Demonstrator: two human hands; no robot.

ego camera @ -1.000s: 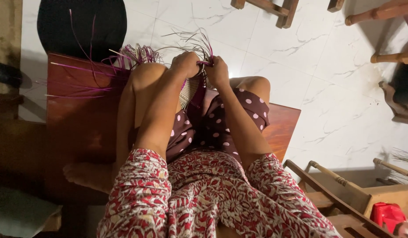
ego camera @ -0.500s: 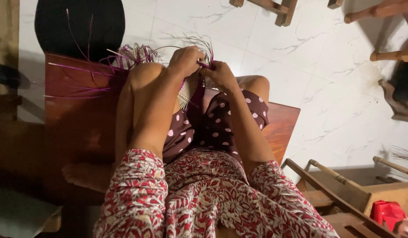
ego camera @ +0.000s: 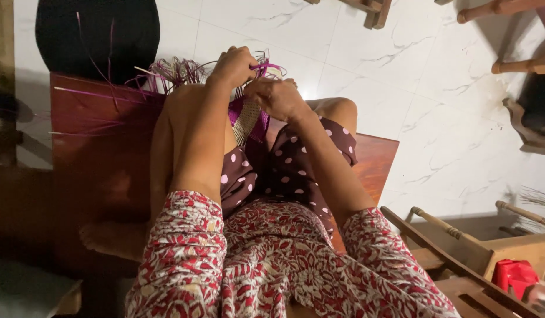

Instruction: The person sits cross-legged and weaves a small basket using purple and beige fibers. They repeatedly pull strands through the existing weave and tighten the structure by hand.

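Observation:
My left hand (ego camera: 234, 66) is closed around a purple strip (ego camera: 267, 66) at the top of a small woven piece (ego camera: 247, 121) of purple and pale straw. My right hand (ego camera: 277, 97) pinches the same woven piece from the right, just below the left hand. The piece stands between my raised knees, and its lower part shows between my forearms. Loose purple and pale strands (ego camera: 172, 72) fan out behind my left knee. I sit on a dark red wooden platform (ego camera: 95, 147).
A black round object (ego camera: 95, 35) lies on the white marble floor (ego camera: 413, 88) beyond the platform. Wooden chair legs (ego camera: 366, 9) stand at the top, a wooden frame (ego camera: 455, 235) with a red item (ego camera: 514, 275) at lower right. My bare foot (ego camera: 107, 238) rests at lower left.
Both hands have shifted slightly; the left hand has pulled the purple strip over the top of the woven piece, and the right hand has dropped a little lower on it.

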